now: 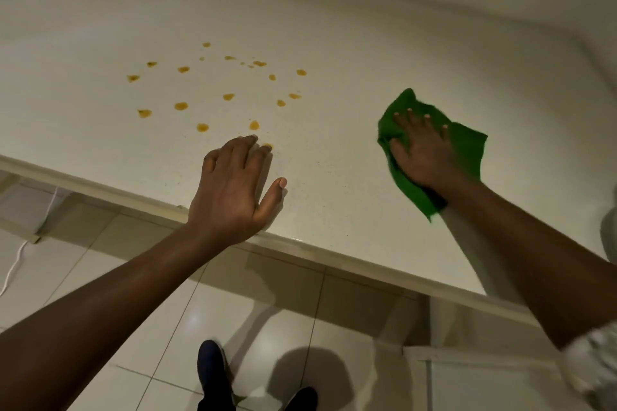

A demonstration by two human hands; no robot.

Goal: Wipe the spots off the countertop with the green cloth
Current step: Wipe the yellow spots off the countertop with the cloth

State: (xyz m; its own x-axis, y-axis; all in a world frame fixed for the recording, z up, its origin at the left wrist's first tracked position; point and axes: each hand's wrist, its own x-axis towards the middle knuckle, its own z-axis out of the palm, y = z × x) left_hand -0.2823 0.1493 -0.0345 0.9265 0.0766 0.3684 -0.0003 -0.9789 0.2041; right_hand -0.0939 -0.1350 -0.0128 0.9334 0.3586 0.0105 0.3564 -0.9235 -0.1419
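right hand [421, 153] flat on green cloth [467, 153], fingers [409, 118] spread to press it onto worktop [334, 53] | cloth right of spots [217, 93], apart, none wiped yet | left hand [235, 190] palm-down at front edge, fingers together, likely bracing | next: sweep cloth left

Your left hand [233, 190] lies flat, palm down, fingers together and thumb spread to the side, forearm stretched forward. Your right hand [422, 153] presses palm down with fingers spread wide, the bare forearm reaching in from the lower right.
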